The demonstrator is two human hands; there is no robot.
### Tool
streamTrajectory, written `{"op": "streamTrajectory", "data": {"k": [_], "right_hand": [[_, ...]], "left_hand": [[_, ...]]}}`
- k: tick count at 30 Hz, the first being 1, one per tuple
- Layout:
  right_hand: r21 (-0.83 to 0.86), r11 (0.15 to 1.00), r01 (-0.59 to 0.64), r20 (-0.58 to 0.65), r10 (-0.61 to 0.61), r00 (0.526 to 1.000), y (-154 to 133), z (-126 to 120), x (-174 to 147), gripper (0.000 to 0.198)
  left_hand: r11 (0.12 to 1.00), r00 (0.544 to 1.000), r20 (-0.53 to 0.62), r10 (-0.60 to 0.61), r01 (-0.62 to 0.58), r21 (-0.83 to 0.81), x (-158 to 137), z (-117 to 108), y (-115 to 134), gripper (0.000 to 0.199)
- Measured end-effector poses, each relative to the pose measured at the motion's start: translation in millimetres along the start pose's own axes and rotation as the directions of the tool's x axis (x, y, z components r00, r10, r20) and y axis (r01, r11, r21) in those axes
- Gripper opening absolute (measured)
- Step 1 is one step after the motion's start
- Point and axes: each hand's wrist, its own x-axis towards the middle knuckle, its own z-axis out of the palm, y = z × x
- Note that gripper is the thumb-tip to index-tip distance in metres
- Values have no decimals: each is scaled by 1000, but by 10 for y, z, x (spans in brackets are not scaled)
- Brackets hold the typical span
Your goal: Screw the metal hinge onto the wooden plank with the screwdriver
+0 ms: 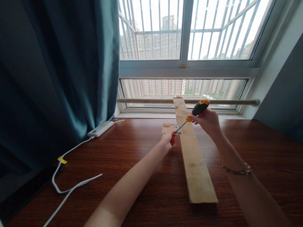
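My right hand (208, 121) is closed around the lower handle of a yellow and black screwdriver (199, 108), which slants down to the left. The screwdriver's tip meets a small metal hinge (178, 129). That hinge spans a long wooden board (194, 161) and a short wood piece (167, 128) at its left side. My left hand (169, 138) is closed by the screwdriver's tip, its thumb and fingers at the hinge and the edge of the short piece. What its fingertips pinch is hidden.
The boards lie on a dark reddish-brown wooden tabletop (138, 205). On the left are a white power bank (100, 129), a white cable (55, 179) and a yellow tag (62, 160). A blue curtain (93, 58) hangs there. Behind the far end of the board, a rail (147, 101) crosses the window.
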Motion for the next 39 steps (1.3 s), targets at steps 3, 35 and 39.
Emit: {"op": "streamTrajectory", "data": {"k": [3,35,39], "right_hand": [[-120,993,22,-95,-33,995,20,25,-12,36],[239,966,-96,-283,164,945,50,48,62,49],[232,967,-102,-271,165,948,65,66,53,50]], "left_hand": [[1000,1000,-1,-3,3,-31,-17,4,5,24],[994,989,141,-47,60,-90,-6,-10,8,17],[997,989,136,-60,66,-40,-23,-10,18,19]]}}
